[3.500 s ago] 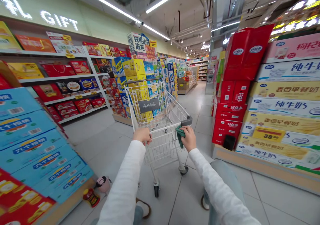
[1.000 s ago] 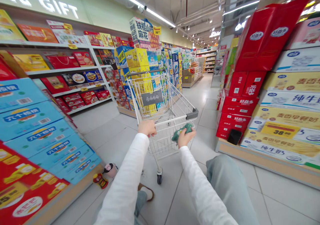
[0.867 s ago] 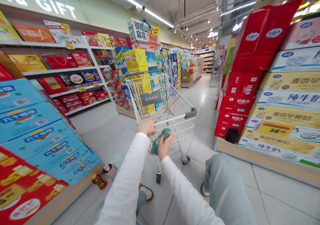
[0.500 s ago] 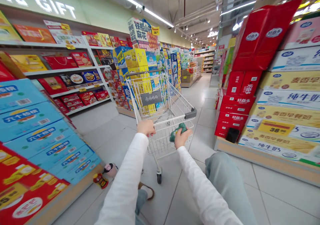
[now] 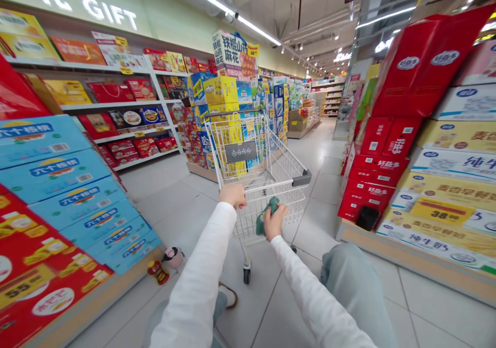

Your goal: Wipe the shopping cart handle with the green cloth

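Note:
In front of me stands a shopping cart of white wire, with a grey handle bar and a grey corner piece. My left hand is closed around the cart's near left corner. A crumpled green cloth is bunched in my right hand, its fingers wrapped round it. This hand is at the near wire face of the basket; whether the cloth touches the wires is hard to tell. A black caster wheel shows under the near end.
Blue cartons are stacked at left, white and yellow milk cartons at right. A black phone leans by the red boxes. On the floor at left are a bottle and a pink object. Behind the cart rises a yellow box display.
My right hand has moved left and slightly down along the cart's near face with the cloth. My left hand keeps its hold on the corner. The view has shifted a little.

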### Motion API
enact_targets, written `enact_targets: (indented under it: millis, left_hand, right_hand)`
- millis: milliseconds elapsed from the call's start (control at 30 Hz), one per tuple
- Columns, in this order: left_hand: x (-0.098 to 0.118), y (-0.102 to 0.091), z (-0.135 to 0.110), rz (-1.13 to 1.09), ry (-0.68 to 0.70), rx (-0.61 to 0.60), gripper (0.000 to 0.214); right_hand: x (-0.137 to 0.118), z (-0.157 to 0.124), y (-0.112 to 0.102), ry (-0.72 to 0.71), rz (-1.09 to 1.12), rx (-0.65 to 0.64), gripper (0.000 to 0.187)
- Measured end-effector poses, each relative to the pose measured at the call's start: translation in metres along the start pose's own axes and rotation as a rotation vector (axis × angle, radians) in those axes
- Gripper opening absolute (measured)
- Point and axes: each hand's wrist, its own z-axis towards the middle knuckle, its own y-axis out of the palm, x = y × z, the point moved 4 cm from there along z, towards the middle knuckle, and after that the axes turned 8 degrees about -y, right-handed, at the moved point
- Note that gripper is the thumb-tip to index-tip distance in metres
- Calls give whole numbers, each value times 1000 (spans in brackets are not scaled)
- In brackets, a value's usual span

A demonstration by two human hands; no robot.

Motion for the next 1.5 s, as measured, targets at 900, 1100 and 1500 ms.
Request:
enact_targets:
  millis: [900, 1100, 1500]
  left_hand:
    - [4, -2, -2, -7, 11, 19, 9]
    - [5, -4, -6, -21, -5, 23, 8]
    - [4, -5, -8, -11, -1, 32, 8]
  right_hand:
    - [-6, 17, -17, -503, -284, -431, 28]
    - [-8, 19, -25, -472, -292, -533, 28]
    - [-5, 2, -13, -506, -154, -508, 40]
